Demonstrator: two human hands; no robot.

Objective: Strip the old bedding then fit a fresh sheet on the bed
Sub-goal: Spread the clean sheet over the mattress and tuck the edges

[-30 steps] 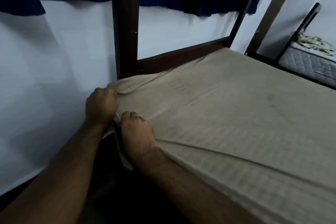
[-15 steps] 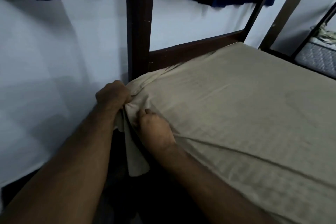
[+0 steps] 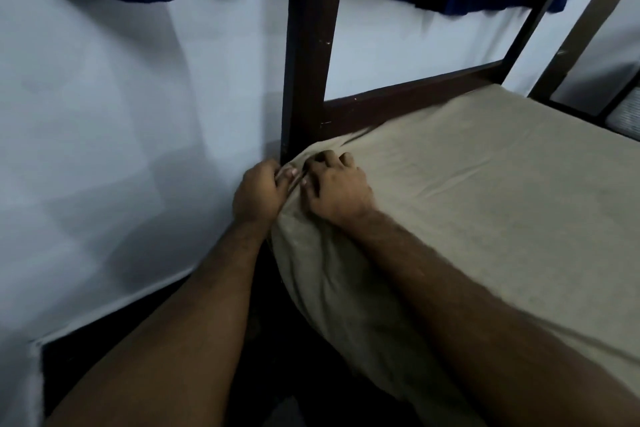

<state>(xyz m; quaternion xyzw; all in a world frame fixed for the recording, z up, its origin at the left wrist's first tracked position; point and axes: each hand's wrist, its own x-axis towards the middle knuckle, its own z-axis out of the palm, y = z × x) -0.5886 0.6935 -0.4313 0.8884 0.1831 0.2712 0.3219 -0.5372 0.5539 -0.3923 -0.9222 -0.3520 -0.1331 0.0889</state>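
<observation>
The beige sheet [image 3: 467,191] is lying across the bed, bunching at its near-left corner beside the dark post [image 3: 308,55]. Left hand [image 3: 257,194] and right hand [image 3: 337,189] are pinching that bunched corner, fingers curled. It looks light, soft and limp; gathered corner folds are probably offering the best hold.

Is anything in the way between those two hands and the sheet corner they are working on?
Nothing visible. The left hand and right hand both already grip the beige sheet at the mattress corner. The dark wooden bedpost stands right behind that corner, close against the bunched cloth, so room there looks tight.
</observation>
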